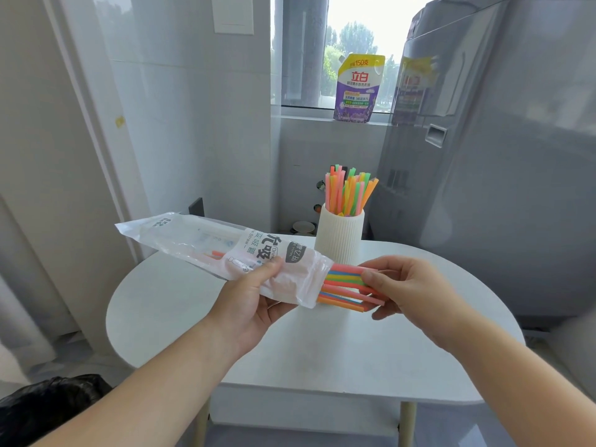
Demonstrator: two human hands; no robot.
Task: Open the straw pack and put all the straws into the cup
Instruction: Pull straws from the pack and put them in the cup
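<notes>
White table (290, 350) lies under both hands. Right hand (406, 285) pinches the bunch (342, 285) poking from the pack (225, 250). Left hand (248, 304) grips the pack just beside. Beyond the grip, the cup (338, 237) holds many straws (348, 191). Pack open; this bunch not yet in.

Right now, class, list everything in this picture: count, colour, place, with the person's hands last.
table: one, white, centre.
straw pack: one, clear printed plastic, held over the table.
bundle of straws: one, mixed bright colours, sticking out of the pack's open end.
cup: one, white, ribbed, far side of table.
straws in cup: many, pink, orange, green, upright.
pouch: one, purple and yellow, windowsill.
washing machine: one, grey, right.
bag: one, black, bottom left.
left hand: grips the pack.
right hand: fingers pinch the bundle.
</notes>
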